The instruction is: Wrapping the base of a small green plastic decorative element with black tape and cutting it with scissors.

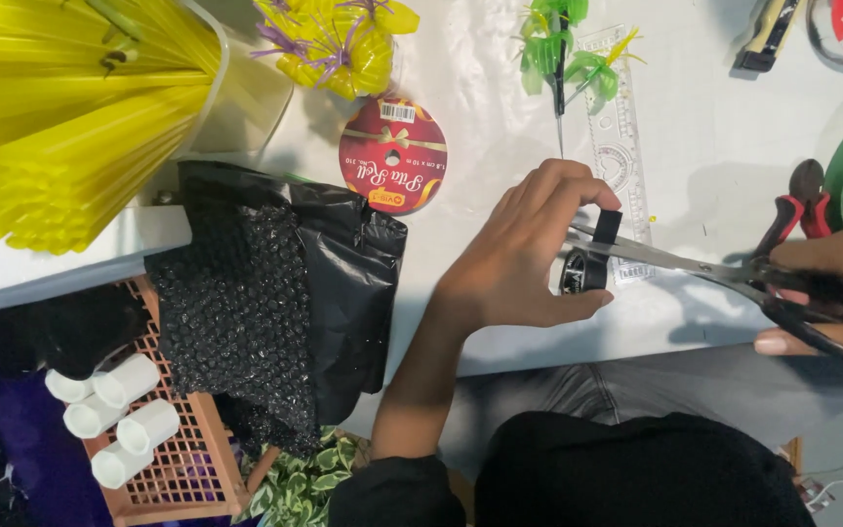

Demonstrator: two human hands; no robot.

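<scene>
Head view: a strip of black tape (606, 226) is being cut over the white table (480, 127). The tape roll (582, 270) is gripped in the closed left hand (529, 249); scissors (734, 273) are clasped by the right hand (836, 288), blades meeting the strip. A full blade closure is judged necessary next.
</scene>
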